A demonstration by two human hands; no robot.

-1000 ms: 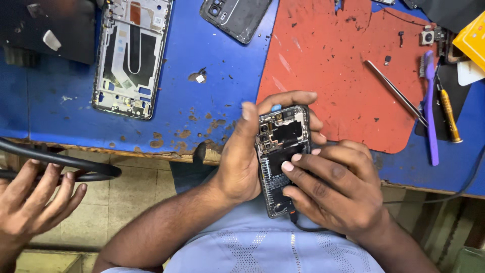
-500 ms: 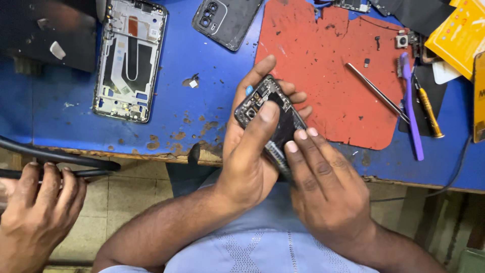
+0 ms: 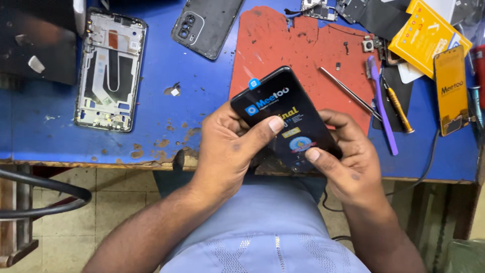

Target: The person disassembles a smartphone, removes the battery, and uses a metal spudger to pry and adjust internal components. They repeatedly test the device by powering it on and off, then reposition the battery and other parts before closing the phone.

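Both my hands hold a black phone (image 3: pixel 283 114) with its dark screen side up, covered by a printed protective film with a small blue tab at the top. My left hand (image 3: pixel 230 146) grips its left edge, thumb lying across the glass. My right hand (image 3: pixel 348 162) holds the lower right edge, thumb on the screen's bottom. The phone hangs tilted above the front edge of the blue workbench (image 3: pixel 166 126), partly over a worn red mat (image 3: pixel 303 45).
A bare phone frame (image 3: pixel 111 71) and a dark back cover (image 3: pixel 207 25) lie at the back left. Tweezers (image 3: pixel 348 93), a purple brush (image 3: pixel 381 108), a yellow-handled screwdriver (image 3: pixel 399 108), a yellow box (image 3: pixel 429 35) and an orange-filmed screen (image 3: pixel 452 91) lie right.
The phone has been turned over from its open circuit side to its screen side. Another person's hands at the lower left have left the view.
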